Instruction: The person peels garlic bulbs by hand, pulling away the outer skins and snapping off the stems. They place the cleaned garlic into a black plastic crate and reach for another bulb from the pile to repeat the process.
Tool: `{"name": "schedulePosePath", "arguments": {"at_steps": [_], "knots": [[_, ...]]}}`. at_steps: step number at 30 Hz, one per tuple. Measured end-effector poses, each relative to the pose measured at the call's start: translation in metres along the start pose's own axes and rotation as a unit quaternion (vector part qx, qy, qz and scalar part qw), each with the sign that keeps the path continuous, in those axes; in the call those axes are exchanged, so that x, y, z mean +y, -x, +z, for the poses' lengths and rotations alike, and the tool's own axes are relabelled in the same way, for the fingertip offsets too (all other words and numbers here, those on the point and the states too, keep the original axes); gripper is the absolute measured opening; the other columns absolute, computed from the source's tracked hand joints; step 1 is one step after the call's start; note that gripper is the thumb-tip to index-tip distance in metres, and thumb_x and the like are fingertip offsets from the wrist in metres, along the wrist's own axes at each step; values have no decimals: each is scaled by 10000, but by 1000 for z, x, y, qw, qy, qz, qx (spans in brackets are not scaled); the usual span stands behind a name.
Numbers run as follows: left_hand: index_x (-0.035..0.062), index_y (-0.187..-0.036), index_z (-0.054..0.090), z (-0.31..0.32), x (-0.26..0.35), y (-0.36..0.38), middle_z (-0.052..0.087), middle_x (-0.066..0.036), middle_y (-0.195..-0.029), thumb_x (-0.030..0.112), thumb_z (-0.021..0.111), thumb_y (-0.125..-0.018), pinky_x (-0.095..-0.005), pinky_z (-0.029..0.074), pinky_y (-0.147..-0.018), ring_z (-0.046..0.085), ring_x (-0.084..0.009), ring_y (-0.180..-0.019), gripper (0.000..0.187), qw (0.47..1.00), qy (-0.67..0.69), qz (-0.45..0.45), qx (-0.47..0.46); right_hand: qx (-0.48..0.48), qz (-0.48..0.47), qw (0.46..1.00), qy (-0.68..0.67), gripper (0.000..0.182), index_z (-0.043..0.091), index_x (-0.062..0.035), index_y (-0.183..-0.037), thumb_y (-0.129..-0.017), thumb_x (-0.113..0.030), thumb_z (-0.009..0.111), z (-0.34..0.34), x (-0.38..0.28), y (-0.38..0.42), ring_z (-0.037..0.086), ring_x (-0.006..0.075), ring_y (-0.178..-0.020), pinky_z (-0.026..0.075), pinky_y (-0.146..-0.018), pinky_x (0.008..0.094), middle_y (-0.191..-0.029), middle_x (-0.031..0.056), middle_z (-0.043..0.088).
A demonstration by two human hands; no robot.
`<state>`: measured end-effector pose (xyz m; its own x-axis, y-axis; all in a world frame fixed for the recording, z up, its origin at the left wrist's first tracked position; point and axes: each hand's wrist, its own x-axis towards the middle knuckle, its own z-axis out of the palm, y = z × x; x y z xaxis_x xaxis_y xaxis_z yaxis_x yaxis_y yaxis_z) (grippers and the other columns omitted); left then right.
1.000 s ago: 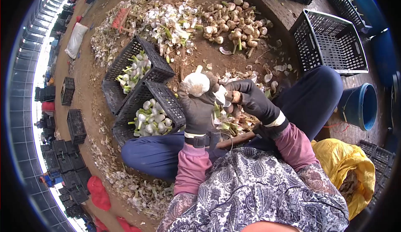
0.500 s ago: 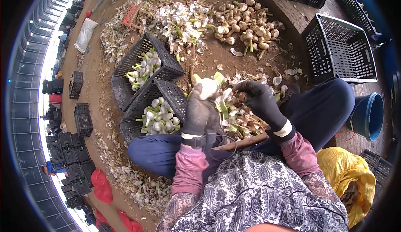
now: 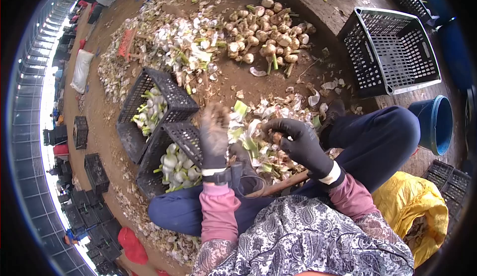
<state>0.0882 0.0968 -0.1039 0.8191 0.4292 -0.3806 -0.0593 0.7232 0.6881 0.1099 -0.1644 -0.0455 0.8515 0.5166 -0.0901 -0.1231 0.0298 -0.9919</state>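
Observation:
My left hand [image 3: 214, 134], in a dark, soiled glove, is raised beside the rim of the lower black crate [image 3: 184, 139]; its fingers are smeared by motion, and no bulb shows in them. White garlic bulbs with green stems [image 3: 180, 169] lie in that crate, and more [image 3: 151, 111] fill the upper tilted crate [image 3: 171, 94]. Over the peelings [image 3: 253, 144], my right hand [image 3: 298, 144], gloved too, has its fingers curled around something brownish and too small to name. Unpeeled garlic [image 3: 268, 32] is heaped on the soil beyond both hands.
An open black crate [image 3: 387, 52] stands at the right, above a blue bucket [image 3: 437, 124] and a yellow sack [image 3: 412, 201]. A wooden handle [image 3: 285, 184] lies between my legs. Leaves and skins [image 3: 184, 37] cover the ground at the upper left.
The white bulb in my left hand is no longer visible, and that hand has moved left beside the crates. My right hand stays curled. The whole view has shifted.

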Motion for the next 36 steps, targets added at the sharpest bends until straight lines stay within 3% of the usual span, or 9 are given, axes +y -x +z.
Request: {"name": "schedulePosePath", "arguments": {"at_steps": [6,11,16,22,24,28,29,31,36], "knots": [[102,-1326,575,49,-133,-129,635,-9,-1082,211,647,-1000,-250,494,-712,606,-104,-872,350,969,-204,-45,-136,53,16,997,56,246,692,10,-1118,-915,-120,639,-26,-10,-5,679,161,-977,522,-894,321,-1037,91,730],[18,-1270,641,67,-240,-215,695,-35,-1083,125,707,-944,-226,487,-824,612,-94,-929,349,901,-365,-140,-190,81,39,993,71,264,699,-19,-1124,-878,-67,620,-44,-21,-15,690,238,-1030,515,-929,362,-1081,125,724],[17,-1101,699,47,-271,-247,712,-16,-917,6,665,-932,-203,484,-610,615,-79,-687,173,946,-310,-77,-50,121,62,989,56,288,694,-5,-1152,-879,-52,613,-58,-7,-17,683,212,-1030,510,-921,335,-1083,123,718],[42,-1000,719,61,-154,-145,710,-8,-819,135,617,-993,-227,473,-520,592,-68,-607,138,908,-399,-40,-124,144,35,982,115,404,646,-17,-1236,-842,69,615,-49,17,-13,660,227,-1061,521,-913,329,-1160,119,678],[76,-1002,741,69,-126,-79,765,-68,-858,217,717,-904,-319,564,-720,711,-140,-766,173,816,-522,199,-147,159,-4,968,193,494,598,-31,-1299,-820,86,619,-47,26,-16,657,256,-1029,539,-878,343,-1182,137,654],[71,-932,654,84,-79,20,710,-135,-787,256,713,-852,-411,543,-649,715,-322,-743,210,832,-505,157,-167,132,16,949,286,598,580,-38,-1328,-755,107,671,-28,15,-19,633,273,-1056,521,-901,329,-1251,150,614],[86,-935,673,84,-70,39,713,-58,-785,182,689,-891,-301,520,-655,684,-123,-716,106,798,-553,177,-161,114,-31,948,296,590,613,-30,-1292,-725,117,687,-22,22,-20,629,274,-1073,512,-923,346,-1249,156,617],[99,-952,664,91,-53,65,685,-68,-756,163,699,-868,-314,519,-650,685,-141,-700,112,745,-607,243,-129,85,-113,924,355,578,639,-22,-1262,-704,109,715,-10,25,-16,628,271,-1100,499,-950,350,-1231,164,633],[41,-1083,644,79,-13,99,682,-46,-787,216,722,-923,-289,513,-641,654,-104,-685,250,851,-455,219,-146,39,-116,988,92,425,647,7,-1256,-845,-36,746,12,42,-19,647,220,-1103,494,-969,310,-1204,111,682]]}}
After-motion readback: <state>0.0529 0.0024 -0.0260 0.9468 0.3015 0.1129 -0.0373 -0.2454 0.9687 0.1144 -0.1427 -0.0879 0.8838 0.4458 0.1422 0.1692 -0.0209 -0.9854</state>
